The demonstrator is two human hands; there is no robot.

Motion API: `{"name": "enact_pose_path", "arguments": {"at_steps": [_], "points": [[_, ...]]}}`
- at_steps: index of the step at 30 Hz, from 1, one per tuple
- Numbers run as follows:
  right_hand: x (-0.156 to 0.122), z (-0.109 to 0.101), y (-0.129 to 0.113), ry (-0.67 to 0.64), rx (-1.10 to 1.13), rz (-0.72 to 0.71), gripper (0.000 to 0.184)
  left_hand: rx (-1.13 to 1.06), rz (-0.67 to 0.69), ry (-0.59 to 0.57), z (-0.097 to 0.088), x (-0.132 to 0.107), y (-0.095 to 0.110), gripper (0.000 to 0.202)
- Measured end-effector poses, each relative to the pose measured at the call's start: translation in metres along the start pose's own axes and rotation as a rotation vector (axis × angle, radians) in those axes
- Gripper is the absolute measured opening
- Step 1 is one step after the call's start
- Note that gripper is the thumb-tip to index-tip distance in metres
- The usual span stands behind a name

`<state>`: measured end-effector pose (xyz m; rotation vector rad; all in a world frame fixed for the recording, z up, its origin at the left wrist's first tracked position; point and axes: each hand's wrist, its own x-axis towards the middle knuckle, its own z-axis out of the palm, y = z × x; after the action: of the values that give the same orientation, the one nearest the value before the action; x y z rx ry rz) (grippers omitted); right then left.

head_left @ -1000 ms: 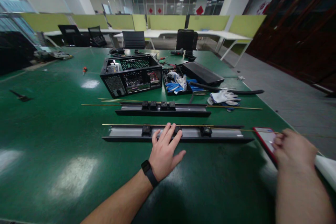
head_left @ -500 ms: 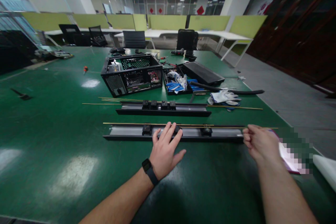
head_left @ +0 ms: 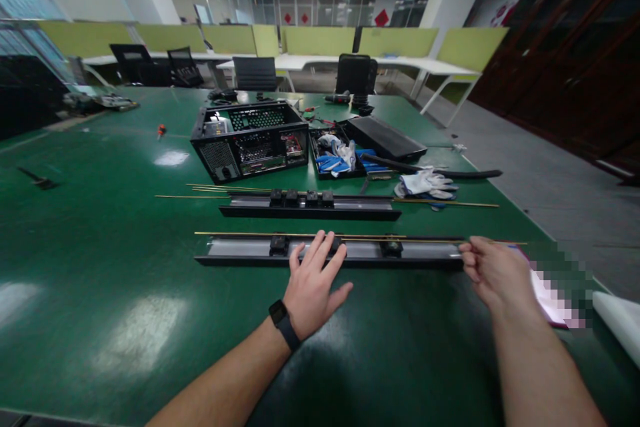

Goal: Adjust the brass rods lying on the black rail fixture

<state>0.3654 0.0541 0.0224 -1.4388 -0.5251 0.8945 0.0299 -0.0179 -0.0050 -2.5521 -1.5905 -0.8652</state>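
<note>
A long black channel rail with a pale inner strip lies across the table in front of me. Small black blocks, one on the left and another on the right, sit in it. My left hand, wearing a black watch, rests spread over the rail's middle, its fingers partly covering a further block. At the rail's right end my right hand is closed in a pinch around a thin brass rod, which sticks out past the knuckles. A second brass rod runs along the rail's back edge on the left.
Behind lies a shorter black rail with several blocks and brass rods. Farther back stand an opened computer case, a tray of gloves and a black panel. White gloves lie right; papers sit beside my right forearm.
The whole view has shifted very slightly. Both hands keep their places on the rail and the rod, with no other clear movement.
</note>
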Motion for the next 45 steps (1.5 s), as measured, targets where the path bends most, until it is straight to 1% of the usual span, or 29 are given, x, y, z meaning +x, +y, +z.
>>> {"name": "enact_pose_path", "arguments": {"at_steps": [4,10,14,17,21,25,29,32,35,37,38,40,45], "points": [[0.0,0.001,-0.002,0.021,0.019,0.027,0.023,0.002,0.001,0.0,0.0,0.0,0.0,0.062],[-0.003,0.008,-0.004,0.001,0.024,0.058,0.023,0.005,0.002,-0.01,-0.002,0.0,0.001,0.062],[-0.007,0.013,-0.003,-0.056,-0.02,0.101,0.019,0.011,0.005,-0.008,-0.002,0.0,0.001,0.061],[-0.008,0.013,0.0,-0.125,-0.048,0.123,0.018,0.024,-0.003,0.014,-0.002,0.0,0.001,0.06],[-0.014,0.014,0.005,-0.209,-0.05,0.12,0.024,0.055,-0.004,0.021,-0.002,0.0,0.002,0.061],[-0.031,0.026,0.009,-0.264,-0.084,0.148,0.033,0.058,0.019,0.005,-0.002,0.0,0.002,0.062],[-0.049,0.04,0.013,-0.314,-0.078,0.157,0.033,0.056,0.022,-0.002,-0.001,0.0,0.001,0.062],[-0.052,0.042,0.01,-0.282,-0.015,0.158,0.023,0.066,0.005,0.003,-0.001,0.0,0.002,0.061],[-0.047,0.038,0.004,-0.152,0.059,0.164,0.011,0.073,-0.004,-0.004,-0.001,0.0,0.003,0.062],[-0.043,0.034,0.001,-0.076,0.094,0.174,0.012,0.073,-0.005,-0.009,-0.001,0.0,0.003,0.063],[-0.041,0.033,0.0,-0.061,0.102,0.175,0.014,0.071,-0.005,-0.009,-0.002,0.0,0.003,0.063],[-0.04,0.031,0.001,-0.078,0.098,0.173,0.015,0.068,-0.011,-0.004,-0.002,0.0,0.003,0.063],[-0.044,0.034,0.007,-0.174,0.06,0.145,0.009,0.057,-0.015,0.002,-0.002,0.001,0.002,0.063]]}}
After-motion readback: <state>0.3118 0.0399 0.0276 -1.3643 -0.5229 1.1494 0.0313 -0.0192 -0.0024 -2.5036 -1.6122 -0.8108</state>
